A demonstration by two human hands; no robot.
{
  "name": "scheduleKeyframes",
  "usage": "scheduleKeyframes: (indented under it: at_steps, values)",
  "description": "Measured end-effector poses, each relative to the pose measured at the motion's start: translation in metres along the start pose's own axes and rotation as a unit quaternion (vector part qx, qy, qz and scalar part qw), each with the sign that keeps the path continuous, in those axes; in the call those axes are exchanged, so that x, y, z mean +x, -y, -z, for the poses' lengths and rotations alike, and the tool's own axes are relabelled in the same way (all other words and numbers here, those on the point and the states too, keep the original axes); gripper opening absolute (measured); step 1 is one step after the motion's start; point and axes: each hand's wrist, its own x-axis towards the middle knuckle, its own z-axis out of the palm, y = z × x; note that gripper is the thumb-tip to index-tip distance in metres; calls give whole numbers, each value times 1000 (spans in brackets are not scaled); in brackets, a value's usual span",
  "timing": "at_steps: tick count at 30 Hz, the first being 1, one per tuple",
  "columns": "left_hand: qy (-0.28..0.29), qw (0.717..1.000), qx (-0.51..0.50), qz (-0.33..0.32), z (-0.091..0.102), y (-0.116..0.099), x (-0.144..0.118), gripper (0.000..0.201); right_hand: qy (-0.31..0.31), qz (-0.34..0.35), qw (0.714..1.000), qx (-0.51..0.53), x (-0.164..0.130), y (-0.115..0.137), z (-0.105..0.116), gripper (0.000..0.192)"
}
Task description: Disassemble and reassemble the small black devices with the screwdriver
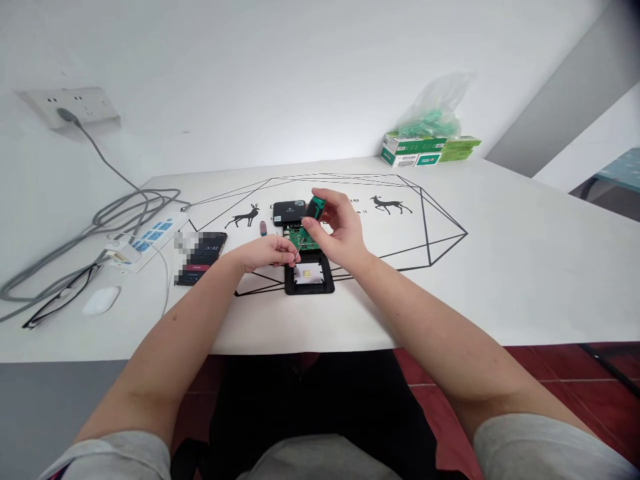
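My right hand (336,227) grips a green-and-black screwdriver (313,212), its thin shaft angled down to the left. My left hand (270,252) has its fingers pinched at the shaft's tip, above a green circuit board (302,238). Just in front of the board lies an open black square case shell (309,279) with a pale pad inside. Behind the board sits a small black box lid (289,212). A small red and blue cylinder (263,228) lies to the left of the board.
A smartphone (203,255) lies left of my hands. Further left are a white power strip (145,241), grey cables (75,240), glasses (55,303) and a white mouse (101,300). Green boxes and a plastic bag (430,133) stand at the back right of the white table (500,267).
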Motion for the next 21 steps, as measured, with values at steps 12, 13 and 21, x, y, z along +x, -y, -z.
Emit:
scheduleKeyframes:
  at_steps: [12, 13, 21]
  values:
    - [-4, 1000, -5, 7, -3, -5, -1, 42, 31, 24, 999, -20, 0, 5, 3, 45]
    - [-1, 1000, -10, 6, -3, -6, -2, 43, 29, 26, 999, -18, 0, 6, 3, 44]
    - [-41, 999, -22, 7, -3, -9, -4, 43, -6, 21, 1000, -22, 3, 7, 10, 40]
